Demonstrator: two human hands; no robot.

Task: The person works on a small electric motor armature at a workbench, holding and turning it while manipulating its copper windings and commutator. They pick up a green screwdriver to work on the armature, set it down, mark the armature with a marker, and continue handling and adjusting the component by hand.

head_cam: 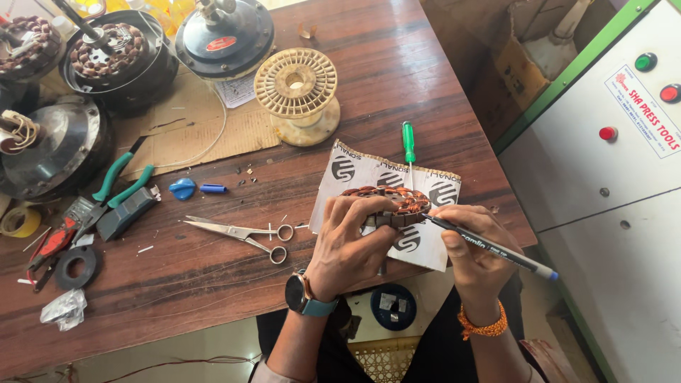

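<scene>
In the head view, a wound stator point(389, 202) with copper coils is held on edge just above a printed paper sheet point(355, 174) near the front edge of the desk point(213, 284). The left hand point(347, 245) is wrapped over its near side, the fingers point(369, 209) curled across the rim and clenched on the metal core, the thumb hidden underneath. The right hand point(472, 245) is closed in a writing grip on a dark pen point(489, 247), whose tip is laid against the right edge of the windings. The stator is judged to be heavy for its size and stiff in the laminated core, while the enamelled copper coils look delicate: the wire could be scratched or bent if pressed or dragged. Hold is best taken on the outer steel rim, as is done now, and not on the coils. The pen is light and rigid and is easily steered from its front part. A green screwdriver point(408, 142) lies on the desk just beyond the sheet, scissors point(241, 232) lie to the left, and green-handled pliers point(117, 188) further left. A pale empty spool point(296, 92) stands behind, and dark motor housings point(113, 60) are grouped at the far left corner. A grey cabinet point(610, 198) with coloured buttons stands to the right.
</scene>
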